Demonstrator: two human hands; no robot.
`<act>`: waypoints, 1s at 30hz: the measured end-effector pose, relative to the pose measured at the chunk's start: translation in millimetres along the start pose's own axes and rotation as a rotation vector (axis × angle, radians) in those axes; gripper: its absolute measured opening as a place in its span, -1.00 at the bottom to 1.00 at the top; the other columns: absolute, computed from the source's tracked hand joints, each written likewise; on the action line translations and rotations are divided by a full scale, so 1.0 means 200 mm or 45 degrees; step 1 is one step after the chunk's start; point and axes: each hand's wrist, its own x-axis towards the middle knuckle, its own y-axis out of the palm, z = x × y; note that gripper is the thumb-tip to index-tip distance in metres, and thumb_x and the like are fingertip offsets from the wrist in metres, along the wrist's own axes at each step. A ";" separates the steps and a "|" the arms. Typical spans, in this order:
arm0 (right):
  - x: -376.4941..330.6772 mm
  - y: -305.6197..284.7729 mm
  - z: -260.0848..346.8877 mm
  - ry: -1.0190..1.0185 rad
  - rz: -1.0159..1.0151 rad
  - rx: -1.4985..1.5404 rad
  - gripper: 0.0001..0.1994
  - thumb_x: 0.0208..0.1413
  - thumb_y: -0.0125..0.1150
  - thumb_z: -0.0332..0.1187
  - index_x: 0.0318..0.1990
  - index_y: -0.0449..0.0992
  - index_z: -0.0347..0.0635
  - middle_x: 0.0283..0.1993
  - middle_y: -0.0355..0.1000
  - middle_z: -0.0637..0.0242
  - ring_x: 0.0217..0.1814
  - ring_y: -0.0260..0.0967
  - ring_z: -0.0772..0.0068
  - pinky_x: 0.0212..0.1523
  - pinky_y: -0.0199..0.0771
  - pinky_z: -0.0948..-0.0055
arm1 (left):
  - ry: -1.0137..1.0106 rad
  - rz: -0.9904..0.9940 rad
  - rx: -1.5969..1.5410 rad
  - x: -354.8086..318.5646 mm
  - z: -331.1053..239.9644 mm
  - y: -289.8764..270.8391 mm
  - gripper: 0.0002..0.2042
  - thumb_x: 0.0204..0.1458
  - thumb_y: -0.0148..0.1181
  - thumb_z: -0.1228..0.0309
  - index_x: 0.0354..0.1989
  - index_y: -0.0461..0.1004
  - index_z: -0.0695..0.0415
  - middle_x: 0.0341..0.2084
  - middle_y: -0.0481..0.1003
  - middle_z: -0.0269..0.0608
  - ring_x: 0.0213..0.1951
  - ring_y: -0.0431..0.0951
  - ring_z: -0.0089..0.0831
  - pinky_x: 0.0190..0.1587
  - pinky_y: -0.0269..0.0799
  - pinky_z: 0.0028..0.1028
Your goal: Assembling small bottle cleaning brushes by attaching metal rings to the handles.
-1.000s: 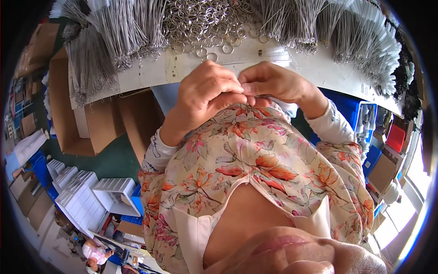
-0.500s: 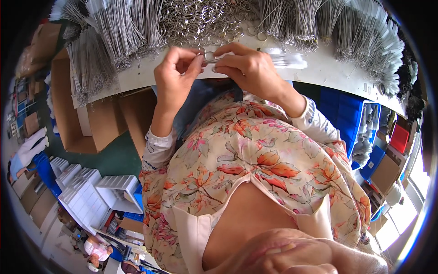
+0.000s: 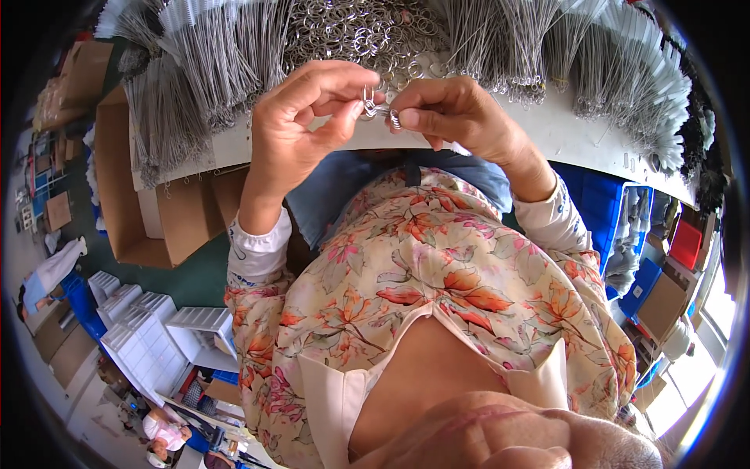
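Above table edge, hands [image 3: 375, 117] pinching ring [image 3: 373, 108].

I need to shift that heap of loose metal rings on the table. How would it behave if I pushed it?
The heap of rings would probably spread and slide rather than move as one; the rings look loose, thin and smooth. Single rings may roll on the white table. Some seem interlinked, so clumps could drag along.

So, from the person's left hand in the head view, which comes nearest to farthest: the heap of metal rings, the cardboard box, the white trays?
1. Heap of metal rings, just above the left hand.
2. Cardboard box, below the table, leftward.
3. White trays, lower left on the floor.
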 end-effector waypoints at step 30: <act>-0.03 -0.03 0.21 -0.280 -0.216 0.181 -0.86 0.04 0.22 -0.42 -0.27 0.53 -0.29 -0.51 0.40 0.49 -0.54 0.23 0.78 -0.55 0.24 0.72 | -0.429 0.010 -0.417 0.18 -0.19 -0.02 -0.80 0.11 0.06 0.43 -0.13 0.40 0.24 -0.44 0.41 -0.35 -0.56 0.27 -0.71 -0.52 0.18 -0.69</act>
